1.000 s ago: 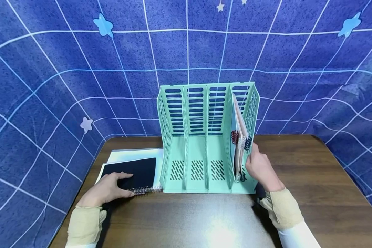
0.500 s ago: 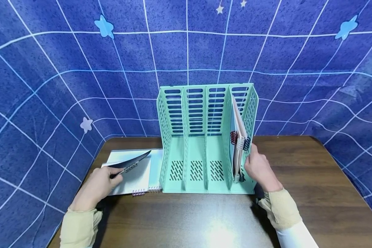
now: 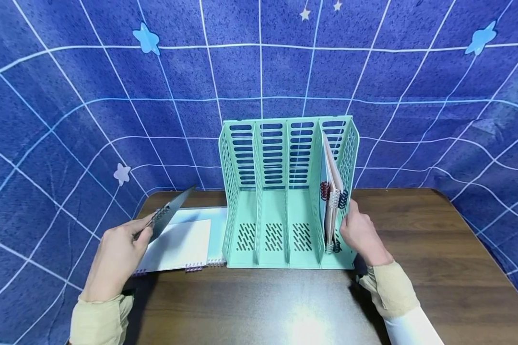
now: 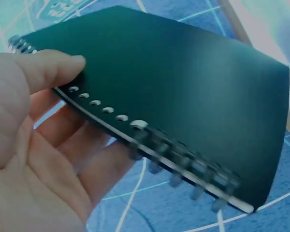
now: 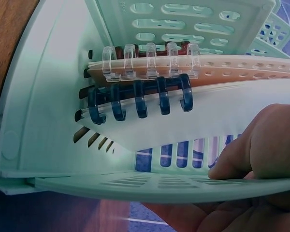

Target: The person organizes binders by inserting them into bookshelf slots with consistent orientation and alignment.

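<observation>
My left hand (image 3: 114,254) holds a black ring-bound notebook (image 3: 172,211) by its bound edge, tilted up above the left side of the table. In the left wrist view the thumb lies on the dark cover (image 4: 174,82) and the other fingers support it from beneath. My right hand (image 3: 364,237) grips the right side wall of a mint-green file rack (image 3: 274,206). The right wrist view shows the thumb inside that wall and fingers outside it. Several ring-bound notebooks (image 5: 193,104) stand in the rack's rightmost compartment, with dark blue, clear and red rings.
Below the held notebook, a white-covered ring-bound notebook (image 3: 181,244) lies over a pale blue one (image 3: 217,235), against the rack's left side. A blue cloth with white lines (image 3: 285,72) hangs behind the brown wooden table (image 3: 250,306).
My left hand has lifted the black notebook off the pile and drawn it left, turning it upward. The white notebook beneath now shows. My right hand keeps its grip on the rack.
</observation>
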`<state>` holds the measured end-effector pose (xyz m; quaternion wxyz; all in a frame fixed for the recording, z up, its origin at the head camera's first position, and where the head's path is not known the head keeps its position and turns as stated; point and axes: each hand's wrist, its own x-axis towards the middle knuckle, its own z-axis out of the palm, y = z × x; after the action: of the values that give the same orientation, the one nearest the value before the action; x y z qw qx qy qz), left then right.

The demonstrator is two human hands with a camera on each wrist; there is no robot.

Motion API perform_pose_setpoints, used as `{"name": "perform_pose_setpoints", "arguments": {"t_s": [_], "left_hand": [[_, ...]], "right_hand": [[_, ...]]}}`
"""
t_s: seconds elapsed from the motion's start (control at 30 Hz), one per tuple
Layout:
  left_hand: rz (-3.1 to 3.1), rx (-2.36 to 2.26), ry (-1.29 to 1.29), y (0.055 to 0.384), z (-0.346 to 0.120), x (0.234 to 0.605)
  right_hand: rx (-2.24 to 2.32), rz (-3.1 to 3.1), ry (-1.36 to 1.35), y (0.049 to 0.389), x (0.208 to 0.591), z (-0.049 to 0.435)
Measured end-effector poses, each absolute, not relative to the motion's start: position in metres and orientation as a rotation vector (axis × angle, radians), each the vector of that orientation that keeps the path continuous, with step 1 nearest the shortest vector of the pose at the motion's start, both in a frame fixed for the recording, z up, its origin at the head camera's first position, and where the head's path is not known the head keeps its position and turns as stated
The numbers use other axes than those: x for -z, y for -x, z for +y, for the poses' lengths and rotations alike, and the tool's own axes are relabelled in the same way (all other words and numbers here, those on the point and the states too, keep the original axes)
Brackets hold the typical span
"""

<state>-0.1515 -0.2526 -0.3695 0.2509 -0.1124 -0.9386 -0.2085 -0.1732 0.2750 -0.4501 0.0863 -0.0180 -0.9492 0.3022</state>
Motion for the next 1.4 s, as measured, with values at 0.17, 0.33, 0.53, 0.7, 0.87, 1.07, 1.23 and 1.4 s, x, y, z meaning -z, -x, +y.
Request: {"name": "perform_pose_setpoints", "arguments": {"t_s": [0.17,0.33,0.53,0.7,0.87,1.07,1.23,1.4], "left_hand": [[-2.416,0.605,0.222,0.144,-0.246,0.357],[-2.259,0.724,0.149,0.136,-0.235,0.345],[-2.144,0.819,0.120,0.129,-0.215,0.331],[-2.089,0.876,0.167,0.126,-0.199,0.325],[-2.092,0.913,0.233,0.123,-0.184,0.323],[-2.075,0.958,0.278,0.121,-0.165,0.321],[-2.042,0.998,0.307,0.121,-0.146,0.320],[-2.019,1.043,0.339,0.123,-0.125,0.319]], "right_hand": [[-0.888,-2.819,0.044,0.172,0.451,0.276],[-0.887,-2.803,0.031,0.172,0.450,0.275],[-0.877,-2.796,0.033,0.171,0.449,0.274],[-0.883,-2.801,0.036,0.171,0.449,0.275],[-0.884,-2.790,0.025,0.171,0.450,0.275],[-0.891,-2.794,0.030,0.170,0.450,0.275],[-0.897,-2.797,0.033,0.170,0.449,0.276],[-0.907,-2.799,0.034,0.171,0.450,0.276]]}}
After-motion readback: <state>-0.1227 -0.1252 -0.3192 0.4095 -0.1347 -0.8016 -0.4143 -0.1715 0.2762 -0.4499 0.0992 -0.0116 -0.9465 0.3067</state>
